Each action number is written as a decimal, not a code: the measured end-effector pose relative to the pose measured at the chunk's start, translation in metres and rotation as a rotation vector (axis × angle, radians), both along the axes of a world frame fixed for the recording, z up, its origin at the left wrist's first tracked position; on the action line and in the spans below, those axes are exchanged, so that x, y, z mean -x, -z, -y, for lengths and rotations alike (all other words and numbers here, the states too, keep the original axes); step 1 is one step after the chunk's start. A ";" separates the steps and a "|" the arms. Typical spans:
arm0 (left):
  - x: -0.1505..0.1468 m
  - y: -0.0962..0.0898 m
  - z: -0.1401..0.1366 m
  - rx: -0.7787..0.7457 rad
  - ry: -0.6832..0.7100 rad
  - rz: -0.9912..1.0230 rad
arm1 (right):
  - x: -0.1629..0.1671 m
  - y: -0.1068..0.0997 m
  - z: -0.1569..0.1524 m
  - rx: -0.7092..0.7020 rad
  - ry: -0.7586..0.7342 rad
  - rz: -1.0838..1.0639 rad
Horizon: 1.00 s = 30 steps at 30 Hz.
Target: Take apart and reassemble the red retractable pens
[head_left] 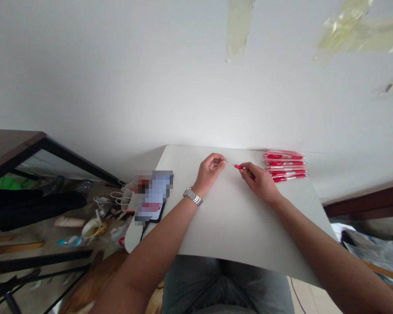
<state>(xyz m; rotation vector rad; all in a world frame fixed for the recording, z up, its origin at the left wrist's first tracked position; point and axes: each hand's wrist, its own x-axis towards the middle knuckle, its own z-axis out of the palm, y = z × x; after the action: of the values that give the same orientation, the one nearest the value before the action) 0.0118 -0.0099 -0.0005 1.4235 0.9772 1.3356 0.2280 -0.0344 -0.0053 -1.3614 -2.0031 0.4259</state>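
My right hand point(257, 179) is closed round a red pen point(238, 167), its thin tip pointing left toward my other hand. Thumb and fingertips of my left hand point(213, 165) are pinched together at a tiny pale piece point(227, 161), too small to name. A short gap shows between that piece and the pen's tip. Both hands are over the white table point(229, 218). Just beyond my right hand lies a stack of red pens point(286, 163) with clear barrels, tips to the right.
A phone point(155, 196), its screen blurred out, rests at the table's left edge with a cable. The wall point(183, 87) stands directly behind the table. A dark-framed shelf point(46, 135) and floor clutter, including a white cup point(91, 228), are at left. Plastic bags point(376, 248) lie at right.
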 end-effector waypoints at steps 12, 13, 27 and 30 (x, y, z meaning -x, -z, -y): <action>0.030 0.000 -0.019 -0.074 -0.202 -0.016 | 0.000 0.002 0.000 0.004 0.009 -0.003; 0.032 0.000 -0.020 -0.079 -0.215 -0.032 | 0.000 0.002 0.000 0.005 0.010 -0.003; 0.054 0.018 -0.033 -0.128 -0.331 -0.409 | 0.001 0.000 0.000 0.008 -0.002 -0.007; 0.055 0.016 -0.032 -0.150 -0.355 -0.566 | 0.001 0.001 0.000 -0.006 -0.004 -0.011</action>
<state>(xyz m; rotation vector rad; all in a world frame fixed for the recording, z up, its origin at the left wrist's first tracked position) -0.0434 0.0216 -0.0170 1.8592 1.5844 1.2953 0.2269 -0.0341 -0.0059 -1.3488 -1.9965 0.4279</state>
